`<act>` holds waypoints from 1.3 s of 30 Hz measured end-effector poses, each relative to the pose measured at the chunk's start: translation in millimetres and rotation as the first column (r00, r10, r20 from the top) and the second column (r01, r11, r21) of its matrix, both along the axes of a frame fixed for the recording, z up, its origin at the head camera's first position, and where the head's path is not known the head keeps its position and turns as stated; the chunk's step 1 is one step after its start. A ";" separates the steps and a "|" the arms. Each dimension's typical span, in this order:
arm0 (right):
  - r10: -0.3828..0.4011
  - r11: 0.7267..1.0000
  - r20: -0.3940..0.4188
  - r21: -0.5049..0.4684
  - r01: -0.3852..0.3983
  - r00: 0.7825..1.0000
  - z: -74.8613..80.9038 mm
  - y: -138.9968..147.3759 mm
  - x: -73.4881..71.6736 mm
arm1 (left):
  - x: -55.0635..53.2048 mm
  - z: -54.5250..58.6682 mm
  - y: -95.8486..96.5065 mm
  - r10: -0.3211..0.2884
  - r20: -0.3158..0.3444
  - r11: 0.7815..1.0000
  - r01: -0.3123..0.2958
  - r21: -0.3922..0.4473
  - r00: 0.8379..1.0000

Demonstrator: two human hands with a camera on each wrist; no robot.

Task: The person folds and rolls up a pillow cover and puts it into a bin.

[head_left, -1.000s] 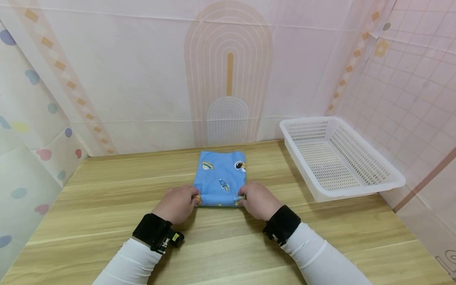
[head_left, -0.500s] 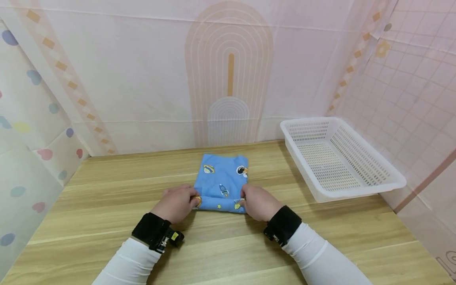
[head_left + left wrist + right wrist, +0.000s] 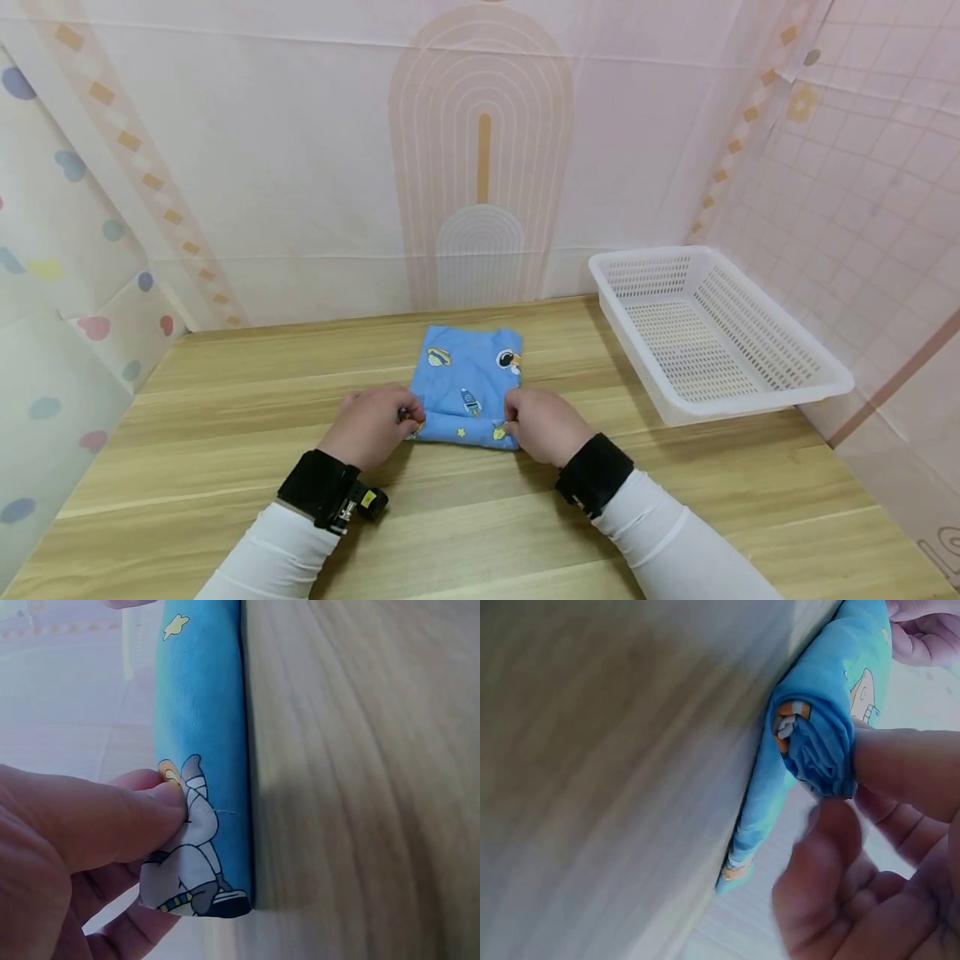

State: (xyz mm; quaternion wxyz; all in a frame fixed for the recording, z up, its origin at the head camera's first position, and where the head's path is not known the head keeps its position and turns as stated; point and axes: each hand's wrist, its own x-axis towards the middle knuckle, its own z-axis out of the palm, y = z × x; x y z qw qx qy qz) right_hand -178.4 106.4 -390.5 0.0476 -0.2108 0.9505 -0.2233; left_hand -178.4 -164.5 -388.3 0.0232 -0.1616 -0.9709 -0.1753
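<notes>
A blue cloth printed with a rocket, a planet and astronauts lies flat and folded on the wooden table. Its near edge is rolled into a narrow tube, and the right wrist view looks onto the layered spiral of the roll's end. At the left end of the roll, my left hand pinches the fabric, with the thumb on top. My right hand grips the opposite end between thumb and fingers. The hands cover both ends of the roll in the head view.
A white perforated plastic basket stands at the right back of the table, with nothing visible inside. Patterned sheets hang behind and on both sides.
The cloth has slid slightly toward me and the print on its roll has turned. My left fingers have shifted a little on their end; the right hand has barely moved.
</notes>
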 end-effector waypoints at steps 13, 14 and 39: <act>0.111 0.992 -0.095 0.064 -0.105 0.989 2.6 0.8 3.7 | 2.0 2.2 -1.2 -0.003 -0.003 0.999 0.003 -0.046 1.000; 0.117 0.991 -0.090 0.070 -0.111 0.989 2.8 1.1 3.7 | 2.1 2.3 -1.4 -0.006 0.000 0.999 0.006 -0.044 1.000; 0.112 0.988 -0.044 0.113 -0.106 0.993 2.6 0.8 6.6 | 1.8 1.2 0.9 -0.003 0.085 0.998 0.008 -0.058 0.996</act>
